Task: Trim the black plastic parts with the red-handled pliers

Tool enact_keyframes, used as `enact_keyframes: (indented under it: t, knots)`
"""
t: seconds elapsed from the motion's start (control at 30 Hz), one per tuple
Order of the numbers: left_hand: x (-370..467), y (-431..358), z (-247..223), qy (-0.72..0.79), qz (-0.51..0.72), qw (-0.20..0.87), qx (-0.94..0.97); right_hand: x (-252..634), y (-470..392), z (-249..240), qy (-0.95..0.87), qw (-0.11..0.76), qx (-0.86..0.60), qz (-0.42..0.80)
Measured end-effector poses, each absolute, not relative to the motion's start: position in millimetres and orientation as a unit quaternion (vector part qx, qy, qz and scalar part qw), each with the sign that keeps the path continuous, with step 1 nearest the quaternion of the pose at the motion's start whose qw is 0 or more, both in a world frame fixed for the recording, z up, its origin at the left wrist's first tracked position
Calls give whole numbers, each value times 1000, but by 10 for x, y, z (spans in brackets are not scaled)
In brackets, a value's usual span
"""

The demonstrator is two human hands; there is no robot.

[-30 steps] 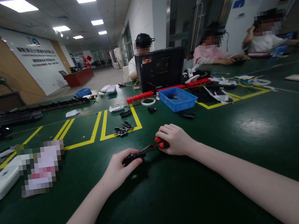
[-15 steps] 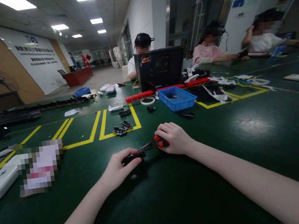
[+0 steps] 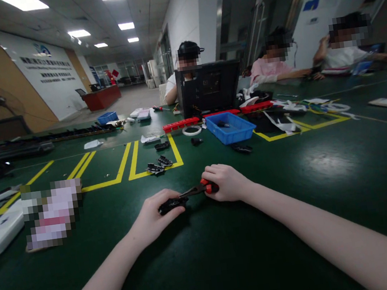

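Note:
My left hand (image 3: pixel 157 212) grips a dark plastic part (image 3: pixel 173 204) between thumb and fingers, low over the green table (image 3: pixel 209 266). My right hand (image 3: pixel 227 182) is wrapped round the red handles of long-nose pliers (image 3: pixel 195 190). The pliers' jaws point left and their tips touch the upper edge of the part, or lie just over it; I cannot tell whether they pinch anything. Beyond my hands lie several black broken pieces (image 3: pixel 157 167) inside a yellow taped outline, with another black piece (image 3: pixel 161 146) behind them.
A blue bin (image 3: pixel 233 132) holds a dark item, with a black piece (image 3: pixel 242 149) before it. A black cap-like piece (image 3: pixel 196 141) and a white ring (image 3: pixel 192 130) lie nearby. A phone-shaped object (image 3: pixel 58 213) is on the left. Behind a black case (image 3: pixel 209 86) sits a person.
The pliers' jaws sit slightly differently against the dark part, which has turned a little in my left hand. My right hand has shifted slightly down; both hands keep their holds.

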State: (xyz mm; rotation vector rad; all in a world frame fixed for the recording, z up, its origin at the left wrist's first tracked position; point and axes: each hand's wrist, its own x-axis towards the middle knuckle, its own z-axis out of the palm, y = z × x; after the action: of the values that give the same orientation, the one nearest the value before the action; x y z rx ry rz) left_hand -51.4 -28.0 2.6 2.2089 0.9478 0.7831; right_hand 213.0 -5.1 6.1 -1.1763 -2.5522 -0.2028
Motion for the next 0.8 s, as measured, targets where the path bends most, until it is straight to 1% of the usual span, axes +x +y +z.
enact_keyframes:
  t: [0.2,0.37,0.6,0.8]
  knots:
    - [-511,-291,41,363,291,294,835,2118,-62,85,-894,147,-421,-53]
    - [-498,-292,75,382,276,303,828,2127,-52,86,-897,142,-412,-78]
    - [-498,-255,49,378,268,302,833,2159,-32,50,-886,187,-408,-115]
    - [-510,-263,23,365,242,281,854,2191,0,30,-861,223,-438,-130]
